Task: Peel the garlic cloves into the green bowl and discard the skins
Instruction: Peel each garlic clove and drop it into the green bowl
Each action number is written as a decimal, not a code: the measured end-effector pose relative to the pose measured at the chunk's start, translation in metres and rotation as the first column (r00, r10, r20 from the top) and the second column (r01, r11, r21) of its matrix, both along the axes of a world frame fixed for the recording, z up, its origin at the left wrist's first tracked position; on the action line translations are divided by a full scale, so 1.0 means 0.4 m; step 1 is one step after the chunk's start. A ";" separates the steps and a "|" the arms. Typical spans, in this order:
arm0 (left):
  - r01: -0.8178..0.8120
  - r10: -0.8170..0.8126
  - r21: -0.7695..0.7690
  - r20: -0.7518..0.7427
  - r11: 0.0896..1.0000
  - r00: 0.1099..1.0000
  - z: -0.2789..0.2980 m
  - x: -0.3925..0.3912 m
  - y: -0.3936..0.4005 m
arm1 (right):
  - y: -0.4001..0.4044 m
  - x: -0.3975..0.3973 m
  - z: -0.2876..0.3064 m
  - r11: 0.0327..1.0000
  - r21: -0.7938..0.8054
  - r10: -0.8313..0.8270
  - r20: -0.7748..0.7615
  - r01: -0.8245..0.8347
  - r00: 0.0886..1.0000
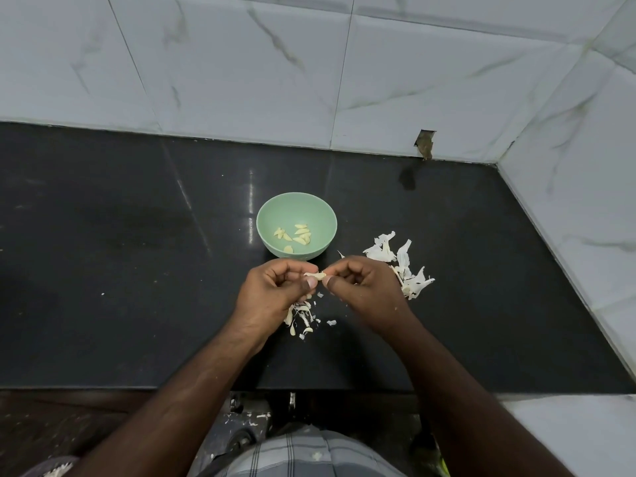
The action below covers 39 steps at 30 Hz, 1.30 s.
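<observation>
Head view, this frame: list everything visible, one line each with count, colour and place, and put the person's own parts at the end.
green bowl: one, pale green, on the counter just beyond the hands.
peeled cloves: about eight, pale yellow, inside the bowl.
garlic clove: one, cream, pinched between both hands.
large skins: one loose heap, white, on the counter right of the bowl, partly behind the right hand.
small skin scraps: one scatter, off-white, on the counter below the left hand.
counter: one, black and glossy.
wall tiles: white with grey veins, behind and to the right.
left hand: one, pinches the clove.
right hand: one, pinches the clove's other end.
</observation>
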<state>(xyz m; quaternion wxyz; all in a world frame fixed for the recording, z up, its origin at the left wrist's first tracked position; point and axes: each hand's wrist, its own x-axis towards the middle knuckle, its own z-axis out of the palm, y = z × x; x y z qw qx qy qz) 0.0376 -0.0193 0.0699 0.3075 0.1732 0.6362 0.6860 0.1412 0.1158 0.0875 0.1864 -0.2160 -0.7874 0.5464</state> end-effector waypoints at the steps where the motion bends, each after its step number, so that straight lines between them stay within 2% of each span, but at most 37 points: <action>1: 0.001 -0.001 -0.001 -0.009 1.000 1.000 0.001 0.000 0.000 | 0.001 -0.001 0.002 1.000 0.005 0.001 0.013 -0.001 1.000; 6: 0.014 -0.014 0.008 -0.019 1.000 1.000 0.008 0.004 0.002 | 0.009 -0.005 -0.007 0.998 0.062 -0.015 0.100 0.009 0.995; 11: 0.027 -0.033 -0.051 -0.122 0.998 0.992 0.007 -0.001 -0.002 | 0.001 0.000 -0.011 0.990 0.139 -0.020 0.146 0.000 0.989; 17: 0.056 -0.063 -0.060 -0.119 0.997 0.991 0.012 0.000 -0.003 | -0.027 0.007 -0.005 0.968 0.247 -0.070 0.087 0.047 0.994; 21: 0.097 -0.099 -0.050 -0.045 0.994 0.994 0.015 -0.001 -0.002 | -0.033 0.006 -0.017 0.919 0.391 -0.076 0.036 0.056 0.996; 24: 0.095 -0.094 -0.009 0.075 0.995 0.993 0.018 -0.006 -0.003 | -0.025 0.009 -0.021 0.954 0.295 -0.062 0.008 0.057 0.998; 28: 0.073 -0.074 0.011 0.170 0.997 0.983 0.012 -0.008 -0.008 | -0.006 0.010 -0.011 1.000 0.007 -0.015 -0.017 0.015 1.000; 30: 0.069 -0.073 0.023 0.216 0.997 0.974 0.010 -0.005 -0.007 | -0.006 0.009 -0.005 0.996 -0.081 0.031 -0.054 -0.036 0.998; 35: 0.045 -0.056 0.046 0.300 0.998 0.952 0.012 0.002 -0.004 | -0.015 0.004 0.001 0.976 -0.214 0.025 -0.082 -0.042 0.996; 39: 0.064 -0.068 0.025 0.297 0.998 0.952 0.008 -0.001 -0.006 | -0.015 0.002 0.007 0.962 -0.268 0.018 -0.101 -0.045 0.995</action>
